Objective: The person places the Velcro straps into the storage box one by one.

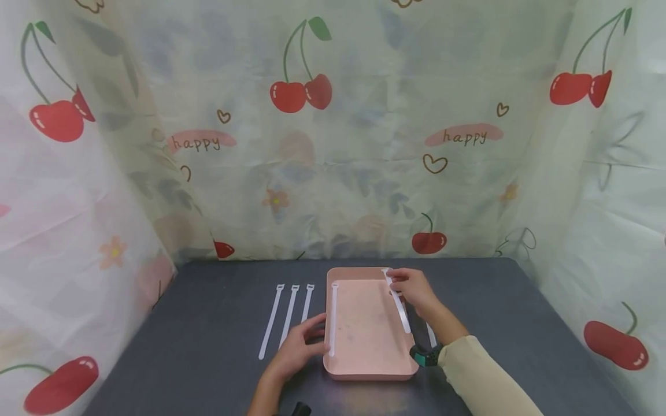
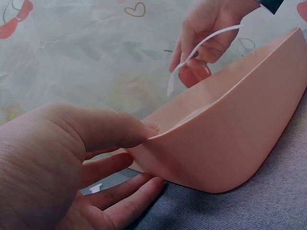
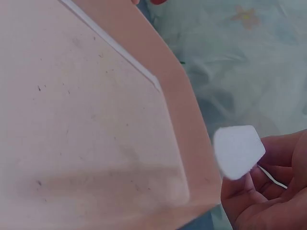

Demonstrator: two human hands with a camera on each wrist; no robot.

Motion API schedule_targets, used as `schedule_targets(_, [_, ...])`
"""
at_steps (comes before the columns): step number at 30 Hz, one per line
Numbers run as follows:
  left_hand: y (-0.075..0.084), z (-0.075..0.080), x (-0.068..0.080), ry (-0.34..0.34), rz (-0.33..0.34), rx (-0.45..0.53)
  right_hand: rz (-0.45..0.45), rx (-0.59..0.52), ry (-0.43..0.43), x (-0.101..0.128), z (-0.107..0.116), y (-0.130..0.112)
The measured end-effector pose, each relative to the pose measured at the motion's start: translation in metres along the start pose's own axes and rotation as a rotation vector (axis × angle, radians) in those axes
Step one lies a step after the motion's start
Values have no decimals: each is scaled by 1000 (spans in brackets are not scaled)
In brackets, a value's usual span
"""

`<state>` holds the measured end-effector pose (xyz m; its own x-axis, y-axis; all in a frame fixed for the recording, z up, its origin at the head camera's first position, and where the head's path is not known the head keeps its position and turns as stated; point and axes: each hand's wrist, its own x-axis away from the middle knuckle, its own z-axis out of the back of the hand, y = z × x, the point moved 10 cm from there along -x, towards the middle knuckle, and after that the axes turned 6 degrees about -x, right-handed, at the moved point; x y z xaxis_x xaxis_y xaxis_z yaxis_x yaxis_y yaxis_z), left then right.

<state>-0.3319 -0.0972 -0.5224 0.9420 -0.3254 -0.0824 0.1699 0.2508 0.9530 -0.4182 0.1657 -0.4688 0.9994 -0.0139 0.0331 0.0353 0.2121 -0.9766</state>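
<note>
A pink tray (image 1: 366, 346) lies on the dark table. My left hand (image 1: 314, 341) holds its left rim, thumb (image 2: 120, 129) on top and fingers (image 2: 124, 189) against the outer wall. My right hand (image 1: 402, 283) pinches a white strap (image 1: 400, 306) near its head end, above the tray's right rim; the strap's tail hangs toward the tray. In the right wrist view the strap's head (image 3: 237, 151) sticks up out of my fingers (image 3: 273, 196). Another white strap (image 1: 333, 318) lies inside the tray along its left wall.
Three white straps (image 1: 288, 315) lie side by side on the table (image 1: 208, 346) left of the tray. One more strap (image 1: 430, 334) shows beside the tray's right wall, under my right forearm. Cherry-print sheeting (image 1: 333, 144) closes off the back and both sides.
</note>
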Motion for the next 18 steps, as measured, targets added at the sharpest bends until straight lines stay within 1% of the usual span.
schedule_targets(5, [-5,0,-2,0,11,-4,-34,-16,-21,-3,-15,4])
schedule_targets(9, [-4,-1,-2,-4,2,4,-48,-7,-17,-5,-23,8])
schedule_targets(18, [0,0,1,1,11,-7,-23,58,2,-15,-39,19])
